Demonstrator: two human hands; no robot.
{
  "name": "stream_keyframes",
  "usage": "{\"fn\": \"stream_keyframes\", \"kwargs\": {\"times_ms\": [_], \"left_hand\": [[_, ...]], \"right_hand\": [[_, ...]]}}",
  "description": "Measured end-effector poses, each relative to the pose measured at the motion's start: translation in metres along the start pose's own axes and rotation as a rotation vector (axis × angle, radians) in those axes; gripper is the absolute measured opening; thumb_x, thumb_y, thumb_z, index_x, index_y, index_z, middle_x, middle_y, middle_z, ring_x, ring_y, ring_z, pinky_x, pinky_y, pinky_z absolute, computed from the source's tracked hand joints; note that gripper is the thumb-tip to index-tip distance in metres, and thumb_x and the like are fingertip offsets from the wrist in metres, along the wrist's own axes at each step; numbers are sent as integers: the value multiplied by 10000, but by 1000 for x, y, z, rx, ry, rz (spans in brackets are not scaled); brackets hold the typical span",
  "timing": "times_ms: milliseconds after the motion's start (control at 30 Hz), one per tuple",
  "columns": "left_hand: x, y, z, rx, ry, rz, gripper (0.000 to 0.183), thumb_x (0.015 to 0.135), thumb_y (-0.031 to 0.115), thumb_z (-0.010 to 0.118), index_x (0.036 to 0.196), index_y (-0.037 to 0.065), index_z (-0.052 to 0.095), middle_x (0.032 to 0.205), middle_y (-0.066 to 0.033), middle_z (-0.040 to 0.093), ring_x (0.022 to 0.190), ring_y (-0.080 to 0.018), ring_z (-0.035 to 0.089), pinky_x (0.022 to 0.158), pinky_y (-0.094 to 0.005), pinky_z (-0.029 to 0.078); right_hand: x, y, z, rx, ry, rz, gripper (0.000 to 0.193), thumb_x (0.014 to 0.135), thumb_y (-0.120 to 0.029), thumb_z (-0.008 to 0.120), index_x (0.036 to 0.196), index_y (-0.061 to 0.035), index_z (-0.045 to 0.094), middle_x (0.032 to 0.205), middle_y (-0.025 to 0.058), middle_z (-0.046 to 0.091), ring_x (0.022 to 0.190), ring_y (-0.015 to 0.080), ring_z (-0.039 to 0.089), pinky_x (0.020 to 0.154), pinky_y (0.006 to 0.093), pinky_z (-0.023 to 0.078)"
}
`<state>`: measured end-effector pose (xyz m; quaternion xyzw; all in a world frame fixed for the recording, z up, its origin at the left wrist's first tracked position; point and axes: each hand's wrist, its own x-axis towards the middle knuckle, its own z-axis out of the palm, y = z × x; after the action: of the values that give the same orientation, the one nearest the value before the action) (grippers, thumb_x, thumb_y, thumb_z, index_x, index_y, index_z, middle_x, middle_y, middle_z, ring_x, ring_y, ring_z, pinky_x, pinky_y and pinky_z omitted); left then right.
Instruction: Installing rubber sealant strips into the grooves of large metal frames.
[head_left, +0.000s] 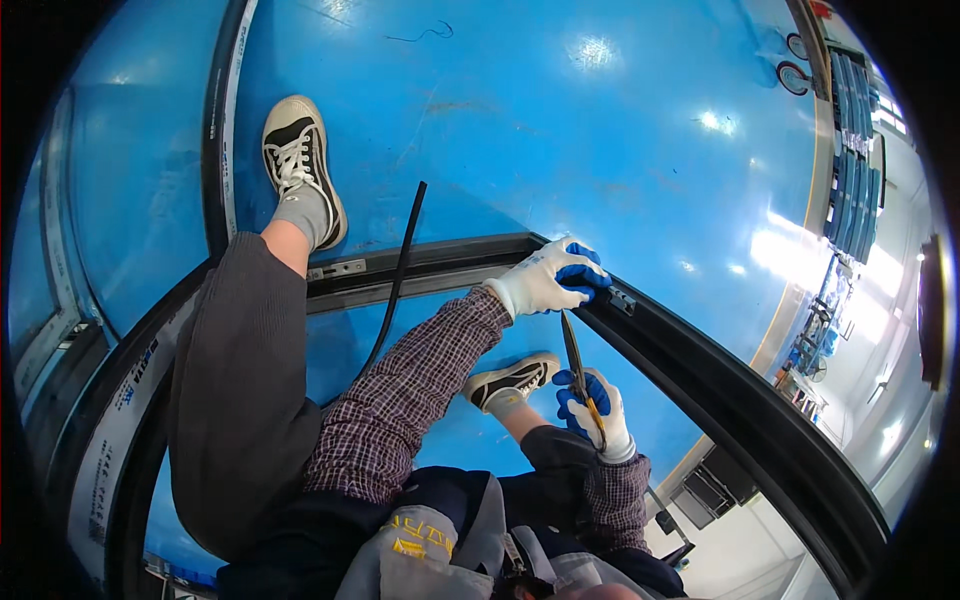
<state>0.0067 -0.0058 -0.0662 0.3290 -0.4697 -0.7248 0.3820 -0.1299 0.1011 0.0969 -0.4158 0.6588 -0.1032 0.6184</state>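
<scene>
My left hand [552,278], in a white glove with blue fingers, rests on the corner of a black window frame [720,390] and presses there. My right hand [592,408], gloved the same way, grips a thin dark tool with a yellow handle [578,368]; its tip points up toward the corner under my left hand. A loose black rubber strip [400,270] runs from the frame's upper bar down toward my left sleeve.
The frame lies on a blue floor [560,130]. My two feet in black and white sneakers [298,160] stand on the floor, one outside the frame, one [512,380] inside. A second dark frame [222,110] lies at left. Racks of blue items [852,160] stand far right.
</scene>
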Motion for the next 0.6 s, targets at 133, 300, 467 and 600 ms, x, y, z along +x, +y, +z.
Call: {"fn": "stream_keyframes", "kwargs": {"times_ms": [133,300,467,600], "left_hand": [[6,27,-7,208,-92,-141,324,740,151,673,1061,181,639,1244,-76,448,1065,-287,509,866,-339,481],[13,22,-9,435,-176,-21,403,749,210,687,1140,197,590,1249,-82,431,1044,-267,517,786,-299,507],[10,-1,-16,52,-242,-347,430,768,202,685,1178,199,556,1297,-98,392,993,-233,542,709,-250,511],[11,-22,-15,-82,-162,-305,338,785,191,672,1111,179,586,1215,-88,468,882,-194,569,670,-234,507]], "right_hand": [[0,-2,-3,-15,-16,10,376,785,-151,621,1094,49,544,773,47,578,566,96,494,527,183,420],[-5,-7,-7,9,-13,11,388,782,-160,623,1095,55,543,762,47,581,555,95,494,524,178,411],[-4,2,-2,40,19,-13,386,784,-157,624,1094,57,542,748,43,578,545,93,493,519,175,402],[-6,3,-5,-19,-38,-8,389,785,-161,627,1096,56,541,770,53,588,547,95,496,525,181,408]]}}
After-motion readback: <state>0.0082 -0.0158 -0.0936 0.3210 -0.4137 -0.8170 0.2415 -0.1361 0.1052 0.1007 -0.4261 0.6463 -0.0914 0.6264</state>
